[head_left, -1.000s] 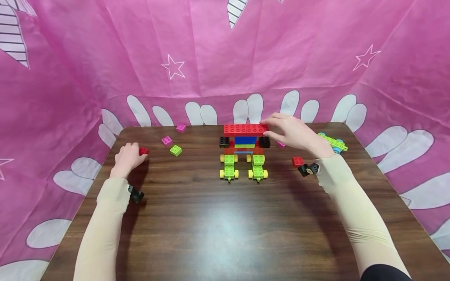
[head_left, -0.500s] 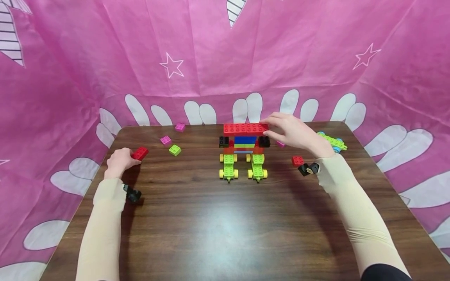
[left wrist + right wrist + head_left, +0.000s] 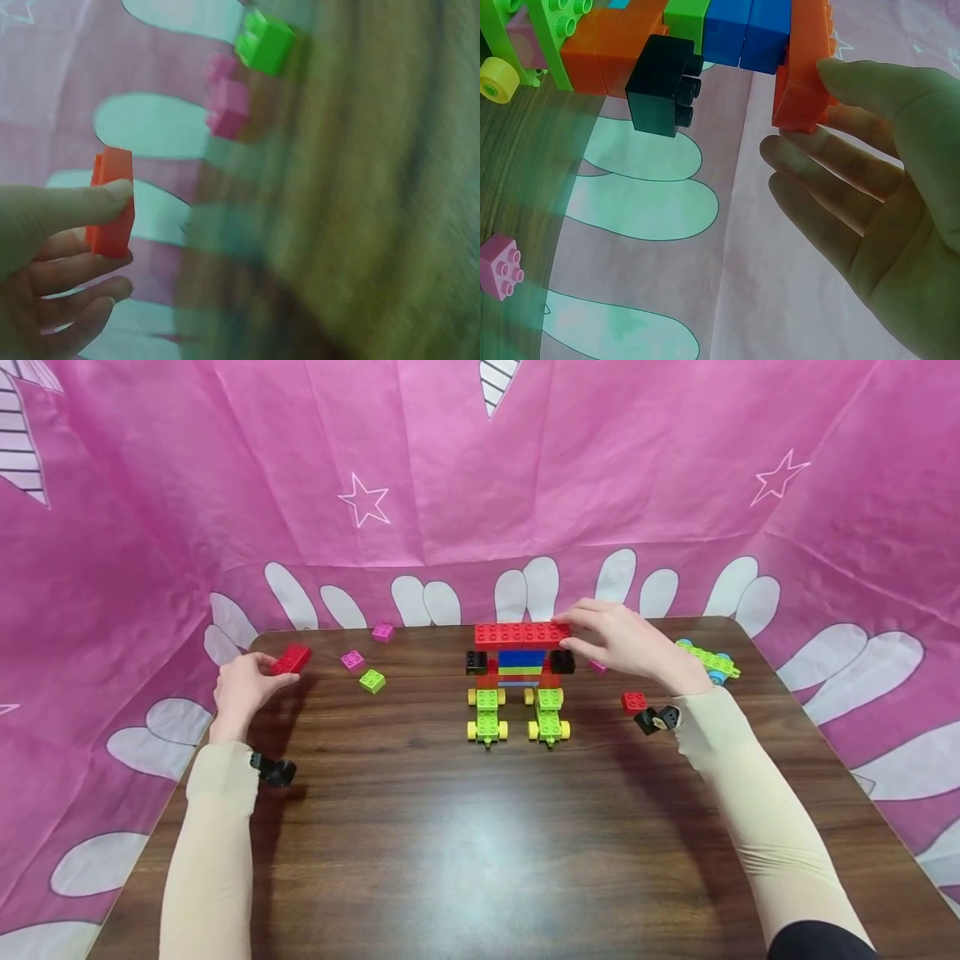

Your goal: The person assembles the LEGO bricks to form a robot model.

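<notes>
My left hand (image 3: 242, 689) pinches a long red building brick (image 3: 291, 660) by its end, held up over the table's far left part. In the left wrist view the thumb lies across one face of it, with fingers behind. Centre back stands a brick structure of blue, lime, red and black bricks, on two lime wheeled bases (image 3: 487, 718) with yellow wheels. A red brick beam (image 3: 517, 635) lies across its top. My right hand (image 3: 615, 639) pinches the beam's right end between thumb and fingers; the right wrist view shows a black brick (image 3: 662, 86) jutting out below it.
Two pink bricks (image 3: 352, 661) and a lime brick (image 3: 372, 681) lie left of the structure. On the right are a red brick (image 3: 633, 702), a partly hidden pink brick (image 3: 597, 667) and a lime wheeled base (image 3: 708, 660) with blue wheels. Pink cloth hangs behind the table.
My left hand has lifted the red brick from the table, drawing slightly left, and more of the brick now shows. My right hand stays at the beam's end.
</notes>
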`<state>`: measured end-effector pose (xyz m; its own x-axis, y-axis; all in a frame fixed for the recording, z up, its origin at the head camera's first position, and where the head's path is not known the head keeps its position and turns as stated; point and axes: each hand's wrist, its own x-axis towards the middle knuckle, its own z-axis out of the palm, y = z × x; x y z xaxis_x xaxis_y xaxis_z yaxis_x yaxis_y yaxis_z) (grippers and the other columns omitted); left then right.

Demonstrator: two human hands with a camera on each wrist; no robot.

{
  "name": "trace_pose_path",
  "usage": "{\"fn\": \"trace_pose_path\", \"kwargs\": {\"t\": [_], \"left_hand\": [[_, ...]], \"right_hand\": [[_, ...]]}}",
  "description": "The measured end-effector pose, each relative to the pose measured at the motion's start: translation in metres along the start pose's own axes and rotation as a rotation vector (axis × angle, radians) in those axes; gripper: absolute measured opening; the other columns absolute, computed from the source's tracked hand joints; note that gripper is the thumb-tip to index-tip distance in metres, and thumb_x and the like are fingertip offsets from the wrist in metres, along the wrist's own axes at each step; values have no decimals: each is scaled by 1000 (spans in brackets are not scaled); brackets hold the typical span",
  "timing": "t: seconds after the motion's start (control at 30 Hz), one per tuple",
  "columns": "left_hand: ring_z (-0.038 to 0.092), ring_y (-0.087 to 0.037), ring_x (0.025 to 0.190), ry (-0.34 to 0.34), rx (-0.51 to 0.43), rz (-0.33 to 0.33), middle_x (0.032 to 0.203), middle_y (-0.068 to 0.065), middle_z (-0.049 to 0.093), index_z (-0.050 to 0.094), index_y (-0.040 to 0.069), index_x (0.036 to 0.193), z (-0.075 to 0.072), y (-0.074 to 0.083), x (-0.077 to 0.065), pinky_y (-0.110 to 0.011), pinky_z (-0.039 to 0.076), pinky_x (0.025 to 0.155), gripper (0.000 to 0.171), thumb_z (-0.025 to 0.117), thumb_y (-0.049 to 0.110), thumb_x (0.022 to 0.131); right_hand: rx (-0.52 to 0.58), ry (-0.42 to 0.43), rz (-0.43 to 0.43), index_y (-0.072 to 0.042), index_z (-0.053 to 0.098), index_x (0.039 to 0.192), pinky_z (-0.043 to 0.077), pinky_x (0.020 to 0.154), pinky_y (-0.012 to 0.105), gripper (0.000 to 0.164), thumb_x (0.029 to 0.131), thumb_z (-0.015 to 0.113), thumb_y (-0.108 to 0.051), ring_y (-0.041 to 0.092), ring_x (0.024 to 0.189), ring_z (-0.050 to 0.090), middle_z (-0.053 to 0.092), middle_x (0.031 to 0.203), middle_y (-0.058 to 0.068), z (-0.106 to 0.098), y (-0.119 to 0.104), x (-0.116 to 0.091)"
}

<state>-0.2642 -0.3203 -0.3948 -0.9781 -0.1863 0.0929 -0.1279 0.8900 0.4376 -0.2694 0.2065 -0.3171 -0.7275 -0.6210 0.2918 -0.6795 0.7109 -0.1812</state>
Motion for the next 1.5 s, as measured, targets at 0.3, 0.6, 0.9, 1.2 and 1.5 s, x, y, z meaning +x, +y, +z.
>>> {"fn": "trace_pose_path", "kwargs": {"t": [0.3, 0.6, 0.9, 1.2, 1.5], "left_hand": [[54, -30, 71, 69, -20, 282, 81, -18, 67, 68, 5, 104, -12, 51, -1, -36, 38, 58, 42, 76, 35, 75], [61, -28, 82, 14, -77, 352, 94, -15, 71, 67, 10, 108, -17, 100, -2, -38, 44, 65, 41, 77, 33, 76], [68, -28, 86, -34, -179, 398, 96, -16, 71, 67, 6, 106, -5, 144, 0, -41, 49, 76, 41, 78, 31, 75], [68, -20, 82, -36, -254, 549, 97, -7, 72, 67, 12, 108, 0, 192, -8, -36, 51, 74, 40, 77, 34, 76], [65, -14, 84, -82, -205, 673, 102, 2, 70, 67, 18, 109, 1, 230, -9, -35, 45, 84, 37, 75, 36, 77]], "right_hand": [[9, -2, -3, -13, 62, 121, 53, 84, 37, 38, 86, 67, -28, 16, 93, 60, 64, 106, 1, 1, 1, -1], [11, 12, -11, -11, 62, 120, 53, 83, 38, 38, 86, 67, -28, 19, 92, 62, 65, 105, 4, 2, 3, 0], [9, -1, 11, -12, 62, 121, 53, 85, 38, 40, 85, 68, -28, 16, 94, 60, 65, 106, 3, 1, 2, -1], [8, -1, 9, -12, 62, 120, 53, 84, 37, 39, 85, 68, -27, 15, 92, 60, 65, 105, 2, 2, 3, -2], [8, -8, 9, -12, 62, 120, 53, 84, 37, 39, 85, 68, -27, 15, 92, 59, 65, 105, 2, 1, 3, 0]]}}
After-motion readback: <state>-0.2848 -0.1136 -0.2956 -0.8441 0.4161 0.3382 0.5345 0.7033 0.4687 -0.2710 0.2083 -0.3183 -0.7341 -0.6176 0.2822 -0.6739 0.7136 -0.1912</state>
